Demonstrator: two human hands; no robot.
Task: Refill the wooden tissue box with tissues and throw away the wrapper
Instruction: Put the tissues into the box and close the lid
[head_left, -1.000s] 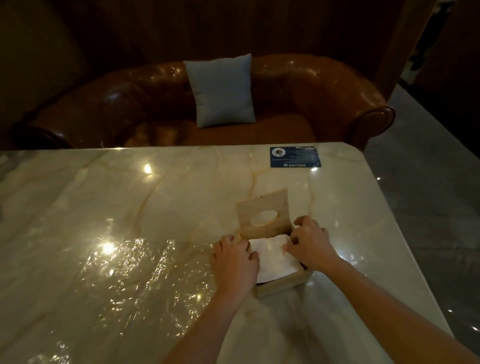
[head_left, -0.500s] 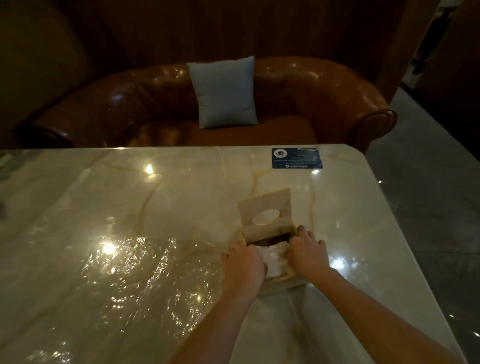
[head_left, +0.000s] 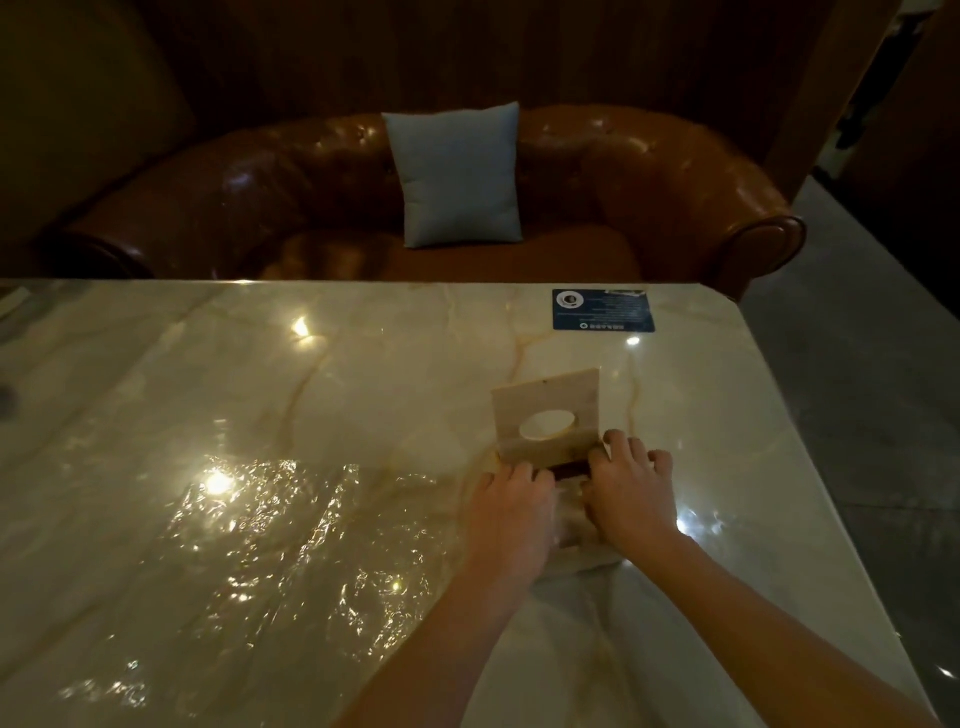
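Note:
The wooden tissue box (head_left: 570, 540) stands on the marble table (head_left: 363, 384), right of centre. Its lid (head_left: 540, 400), with an oval hole, is tipped up at the far side. My left hand (head_left: 511, 512) and my right hand (head_left: 631, 493) lie palm down side by side over the box's opening, fingers curled on the white tissues (head_left: 570, 506). Only a thin strip of tissue shows between the hands. A crinkled sheet of clear plastic film (head_left: 270, 545) lies flat on the table to the left of the box.
A blue printed card (head_left: 602, 310) lies near the table's far right corner. Behind the table stands a brown leather sofa (head_left: 649, 182) with a pale blue cushion (head_left: 457, 176). The table's right edge drops to a grey floor (head_left: 857, 415).
The white tissue stack, plainly visible a second ago, has sunk into the box. Both hands have closed together over it and moved down onto the opening.

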